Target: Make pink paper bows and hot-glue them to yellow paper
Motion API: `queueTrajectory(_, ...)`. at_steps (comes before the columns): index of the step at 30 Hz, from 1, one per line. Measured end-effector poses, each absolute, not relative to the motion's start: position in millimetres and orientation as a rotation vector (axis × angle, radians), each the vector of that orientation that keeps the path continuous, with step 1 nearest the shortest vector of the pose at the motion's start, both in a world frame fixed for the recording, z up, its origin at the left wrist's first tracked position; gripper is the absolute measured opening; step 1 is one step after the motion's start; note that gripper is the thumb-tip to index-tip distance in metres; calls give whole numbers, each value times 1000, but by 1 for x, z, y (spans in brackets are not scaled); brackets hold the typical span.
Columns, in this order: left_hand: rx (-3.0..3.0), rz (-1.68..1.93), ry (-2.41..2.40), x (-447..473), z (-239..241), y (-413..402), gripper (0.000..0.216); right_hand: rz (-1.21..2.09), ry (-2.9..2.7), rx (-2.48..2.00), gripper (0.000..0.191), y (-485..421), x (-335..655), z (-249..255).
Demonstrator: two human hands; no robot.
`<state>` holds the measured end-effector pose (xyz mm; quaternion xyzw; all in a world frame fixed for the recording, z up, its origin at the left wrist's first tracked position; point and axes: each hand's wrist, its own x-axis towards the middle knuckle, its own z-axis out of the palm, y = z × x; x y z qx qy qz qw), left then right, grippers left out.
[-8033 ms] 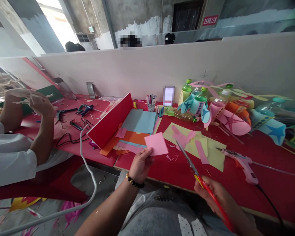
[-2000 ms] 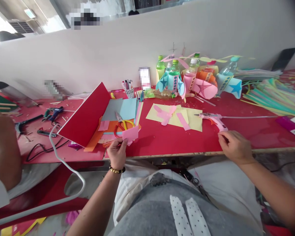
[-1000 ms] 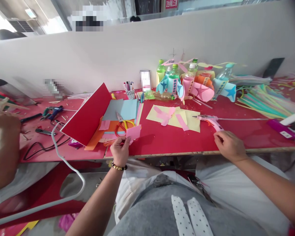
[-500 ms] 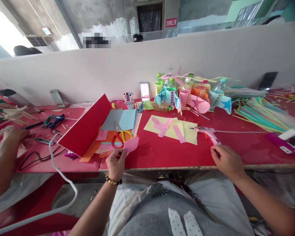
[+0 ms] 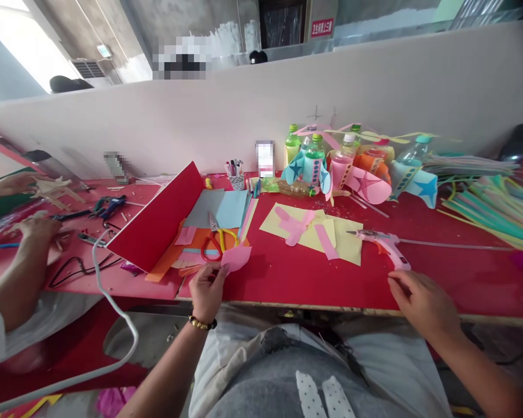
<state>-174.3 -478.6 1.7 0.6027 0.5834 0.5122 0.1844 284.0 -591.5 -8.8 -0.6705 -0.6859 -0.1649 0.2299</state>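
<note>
Scissors with red and yellow handles (image 5: 212, 248), earlier in the right hand, now lie on stacked coloured paper (image 5: 220, 209). Left fingers (image 5: 213, 276) pinch a pink paper square (image 5: 236, 258) at its edge, seemingly light and floppy, best held there; right fingers (image 5: 401, 284) spread beside a pink glue gun (image 5: 383, 247) on the red tabletop (image 5: 287, 284).

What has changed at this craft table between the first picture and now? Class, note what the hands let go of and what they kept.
The right hand has let go of the red-handled scissors, which now lie on the coloured paper beside the red card. That hand has moved to the table edge, near the pink glue gun. The left hand still holds the pink paper, now lower. The yellow paper stayed as it was.
</note>
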Motion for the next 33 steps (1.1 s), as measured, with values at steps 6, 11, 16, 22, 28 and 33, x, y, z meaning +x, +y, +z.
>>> queueTrajectory(6,1736,1445,1682,-172,2,-478,19,-386,-1856,-1839,12,-592,284,-7)
queueTrajectory(11,1768,1402,1717,-171,3,-478,19,-368,-1885,-1814,9,-592,287,-8)
queueTrajectory(16,1790,1396,1738,-169,6,-478,20,-276,-1850,-1849,10,-594,290,-11)
queueTrajectory(22,1810,1371,1743,-168,9,-477,19,-276,-1842,-1714,11,-591,268,4)
queueTrajectory(28,1783,1413,1579,-169,10,-480,19,-40,-2046,-1244,30,-554,192,32)
queueTrajectory(33,1786,1375,1382,-172,18,-483,17,247,-2161,-1032,61,-505,116,49)
